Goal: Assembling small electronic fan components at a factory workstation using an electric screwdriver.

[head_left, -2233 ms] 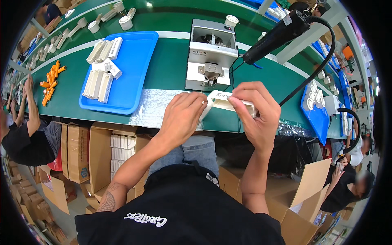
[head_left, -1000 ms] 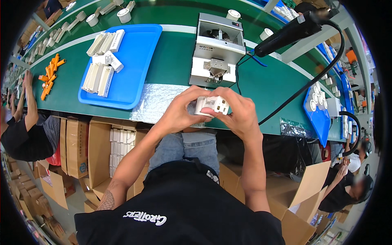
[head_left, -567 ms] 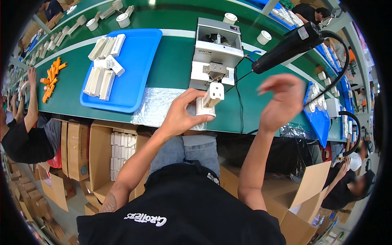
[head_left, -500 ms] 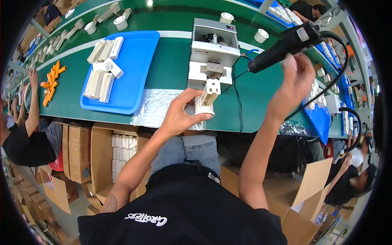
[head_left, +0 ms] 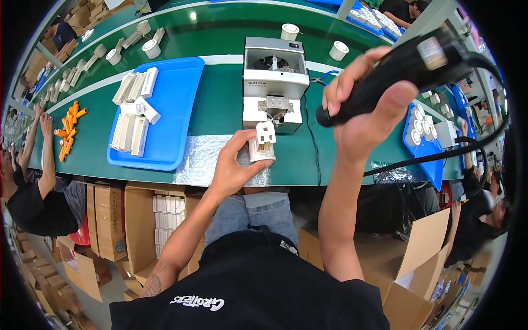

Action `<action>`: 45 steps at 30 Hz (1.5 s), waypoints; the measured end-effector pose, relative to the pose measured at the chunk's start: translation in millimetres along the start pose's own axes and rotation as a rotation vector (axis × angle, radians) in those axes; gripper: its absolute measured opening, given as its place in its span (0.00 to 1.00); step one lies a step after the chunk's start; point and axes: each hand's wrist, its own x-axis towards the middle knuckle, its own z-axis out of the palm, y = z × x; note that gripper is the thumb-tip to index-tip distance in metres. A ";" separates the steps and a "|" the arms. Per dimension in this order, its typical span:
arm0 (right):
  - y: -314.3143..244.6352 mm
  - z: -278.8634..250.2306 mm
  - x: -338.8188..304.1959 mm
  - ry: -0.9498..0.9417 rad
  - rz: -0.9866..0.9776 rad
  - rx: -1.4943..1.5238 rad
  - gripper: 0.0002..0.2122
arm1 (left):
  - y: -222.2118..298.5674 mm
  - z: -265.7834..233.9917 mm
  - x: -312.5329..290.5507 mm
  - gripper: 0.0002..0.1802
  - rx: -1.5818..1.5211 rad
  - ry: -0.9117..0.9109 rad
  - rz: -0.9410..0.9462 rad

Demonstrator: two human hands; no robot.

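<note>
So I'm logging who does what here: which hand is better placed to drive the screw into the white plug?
Probably the right hand: it already grips the black screwdriver above the white plug, which the left hand steadies.

This is a factory assembly line: a long green conveyor belt (head_left: pixel 220 118) carries a blue tray (head_left: pixel 170 110) of white plastic parts and a small grey feeder machine (head_left: pixel 274 82), other workers sit alongside, and cardboard boxes (head_left: pixel 110 220) stand underneath.
</note>
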 end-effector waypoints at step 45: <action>-4.4 53.3 -23.5 -0.144 0.090 -0.161 0.39 | 3.2 3.7 0.7 0.35 0.032 0.044 0.045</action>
